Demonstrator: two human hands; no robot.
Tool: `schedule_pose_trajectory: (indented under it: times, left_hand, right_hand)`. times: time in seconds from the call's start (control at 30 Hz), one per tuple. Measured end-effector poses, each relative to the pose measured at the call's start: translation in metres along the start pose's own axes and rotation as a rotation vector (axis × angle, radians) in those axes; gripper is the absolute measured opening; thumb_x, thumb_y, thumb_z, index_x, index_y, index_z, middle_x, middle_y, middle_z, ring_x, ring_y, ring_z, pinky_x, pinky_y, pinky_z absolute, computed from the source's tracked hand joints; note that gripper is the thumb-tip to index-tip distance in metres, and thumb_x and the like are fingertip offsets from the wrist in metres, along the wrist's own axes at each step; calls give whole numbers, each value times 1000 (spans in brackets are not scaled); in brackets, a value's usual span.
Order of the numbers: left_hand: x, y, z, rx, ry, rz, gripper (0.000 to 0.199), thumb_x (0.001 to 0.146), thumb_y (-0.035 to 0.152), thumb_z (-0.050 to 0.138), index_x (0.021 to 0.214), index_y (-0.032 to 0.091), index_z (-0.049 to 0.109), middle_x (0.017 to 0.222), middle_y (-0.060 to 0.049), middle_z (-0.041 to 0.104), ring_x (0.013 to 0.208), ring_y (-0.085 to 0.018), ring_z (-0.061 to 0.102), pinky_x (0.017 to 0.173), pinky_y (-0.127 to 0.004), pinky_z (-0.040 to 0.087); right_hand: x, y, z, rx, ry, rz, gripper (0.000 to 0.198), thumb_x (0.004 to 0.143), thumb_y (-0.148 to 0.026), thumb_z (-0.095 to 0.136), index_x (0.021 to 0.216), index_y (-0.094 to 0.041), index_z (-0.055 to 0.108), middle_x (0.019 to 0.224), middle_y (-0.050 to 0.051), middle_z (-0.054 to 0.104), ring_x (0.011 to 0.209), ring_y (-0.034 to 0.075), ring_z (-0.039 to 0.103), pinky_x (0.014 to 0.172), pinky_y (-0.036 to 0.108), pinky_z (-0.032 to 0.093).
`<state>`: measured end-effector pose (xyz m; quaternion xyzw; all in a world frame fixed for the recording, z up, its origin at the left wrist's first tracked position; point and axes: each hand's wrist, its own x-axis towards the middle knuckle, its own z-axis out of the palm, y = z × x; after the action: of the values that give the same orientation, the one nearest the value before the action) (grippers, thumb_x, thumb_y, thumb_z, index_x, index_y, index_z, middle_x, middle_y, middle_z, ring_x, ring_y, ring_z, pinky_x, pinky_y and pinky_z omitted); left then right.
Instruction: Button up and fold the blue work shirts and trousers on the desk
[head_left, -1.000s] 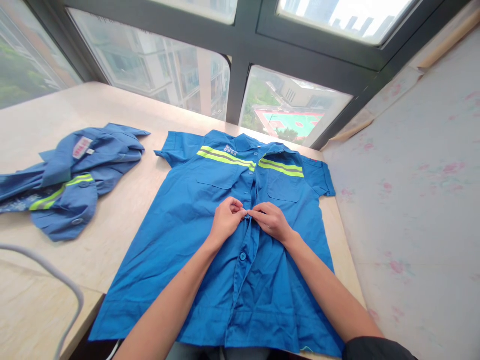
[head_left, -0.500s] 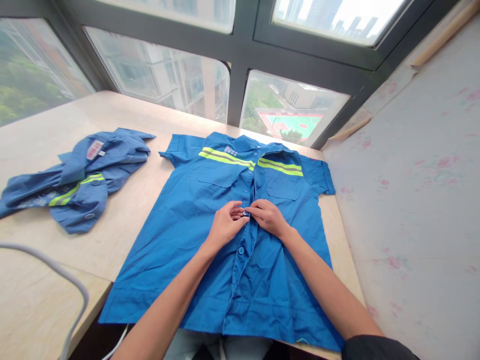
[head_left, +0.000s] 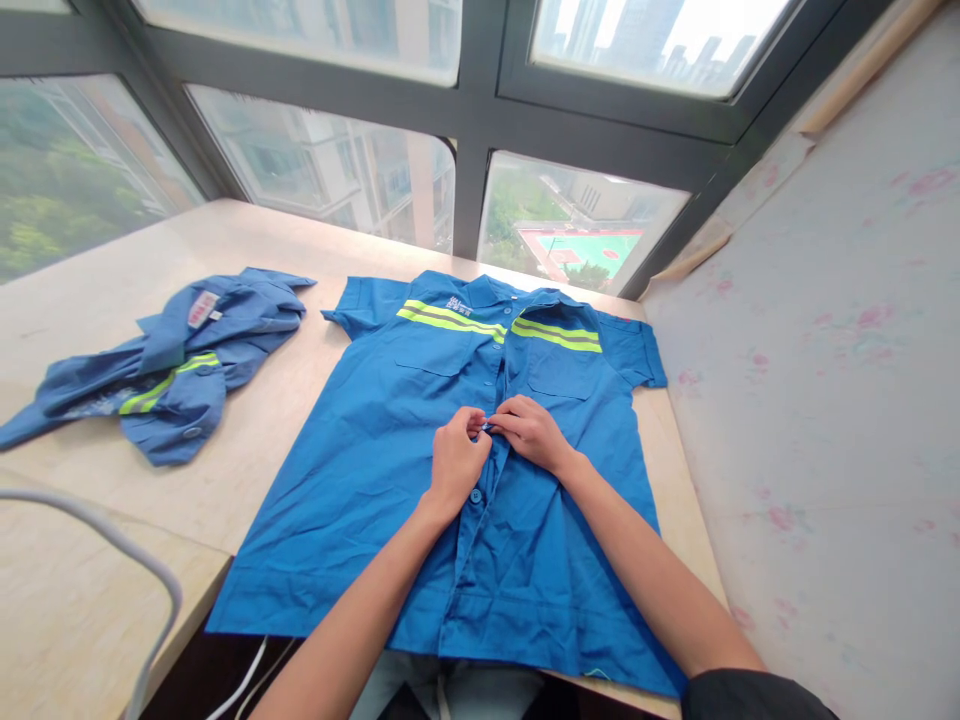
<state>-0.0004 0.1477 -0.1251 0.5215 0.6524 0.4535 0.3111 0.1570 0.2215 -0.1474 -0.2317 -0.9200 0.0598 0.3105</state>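
Observation:
A blue short-sleeved work shirt [head_left: 360, 480] with yellow-green reflective stripes lies spread out, collar toward the window. At its front placket my left hand [head_left: 459, 455] pinches the cloth edge around a button, the thumb and fingertips closed. My right hand [head_left: 531, 432] meets it from the other side, its fingers pinching the opposite placket edge. The button between the fingertips is mostly hidden. Below the hands, a round blue button [head_left: 475, 496] shows on the placket, and another button [head_left: 496, 347] sits higher up, near the stripes.
A second blue garment [head_left: 180, 360] with a similar stripe lies crumpled on the pale tabletop [head_left: 277, 480] at left. A grey cable [head_left: 142, 555] arches over the front left corner. Windows [head_left: 585, 220] close off the back, and a flowered wall [head_left: 810, 400] stands at right.
My left hand has closed its fingers and thumb onto the button area, where they were apart before. The right hand stays at the placket. The camera view has shifted slightly.

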Motion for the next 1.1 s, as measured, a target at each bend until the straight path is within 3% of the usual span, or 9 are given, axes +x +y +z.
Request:
schedule_pose_trajectory:
  times: [0.37,0.67,0.83,1.1]
  left_hand:
    - [-2,-4,2,4,18,29,17,77,7,56,85,21,61,83,-2,73,81,-18,71,78,-30,55]
    - [-4,-5,3,124,17,93,18,80,9,55,89,22,61,86,-3,73,83,-19,71,80,-30,55]
    - [-2,-6,1,41,5,65,10,79,19,66,88,21,62,85,-4,74,83,-19,72,79,-32,58]
    - [1,-7,0,-59,-15,8,15,73,12,64,86,20,63,86,-4,75,83,-18,73,80,-32,59]
  right_hand:
    - [0,1,2,17,-59,19,22,101,-24,48,100,-19,70,90,8,68,84,21,55,76,35,46]
    - [0,2,3,-7,-83,20,20,100,-21,49,98,-19,69,91,8,67,84,21,54,77,34,44]
    - [-2,4,5,4,-81,32,21,99,-19,49,100,-20,70,91,8,67,85,21,55,77,35,45]
    - [-2,4,5,32,-75,43,20,99,-20,51,100,-19,70,91,8,68,85,21,54,78,35,45]
